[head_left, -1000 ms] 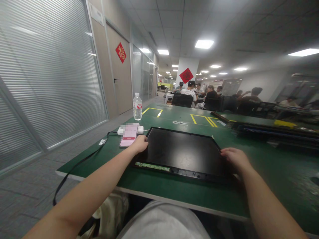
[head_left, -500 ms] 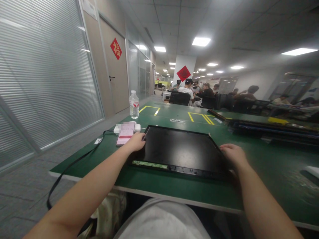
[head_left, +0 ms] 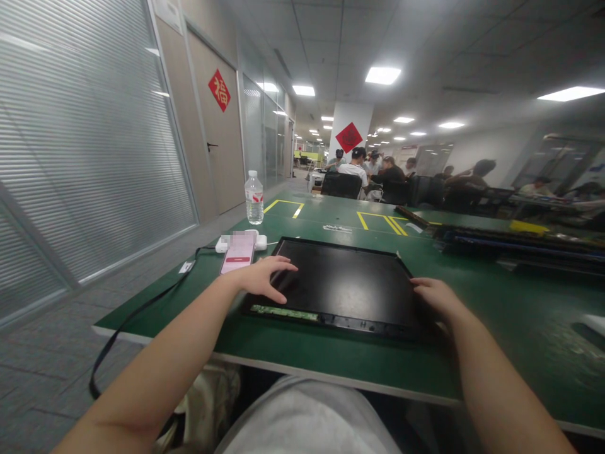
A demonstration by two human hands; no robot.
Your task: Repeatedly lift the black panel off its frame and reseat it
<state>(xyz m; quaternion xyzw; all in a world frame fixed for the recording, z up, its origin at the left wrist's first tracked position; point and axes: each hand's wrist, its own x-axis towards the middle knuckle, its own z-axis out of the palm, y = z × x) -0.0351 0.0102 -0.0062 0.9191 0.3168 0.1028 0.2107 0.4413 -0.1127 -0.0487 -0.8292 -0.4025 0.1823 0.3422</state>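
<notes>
A: How's the bench (head_left: 283,347)?

B: Green and wide, running back toward people (head_left: 352,170) seated beyond it. The panel (head_left: 340,274) lies on it right in front of me, dark face up.

A: And your hands?

B: My left hand (head_left: 259,276) is over the panel's left end, thumb and fingers spread apart; I can't tell whether they touch it. My right hand (head_left: 437,296) is at the right edge, fingers close together, thumb hidden, so I can't tell whether they're clamped there.

A: What could go wrong?

B: With no grip on the left, a pull from the right alone could skew the panel. The bottle (head_left: 254,200) stands upright past the phone (head_left: 239,257); a panel swung that way might tip it. The phone is just beside my left wrist, so a careless sweep could shove it. Smallest worry in size: the bare green strip (head_left: 284,313) along the near edge. Pressing my left thumb down there might crack it, I'd guess.
</notes>
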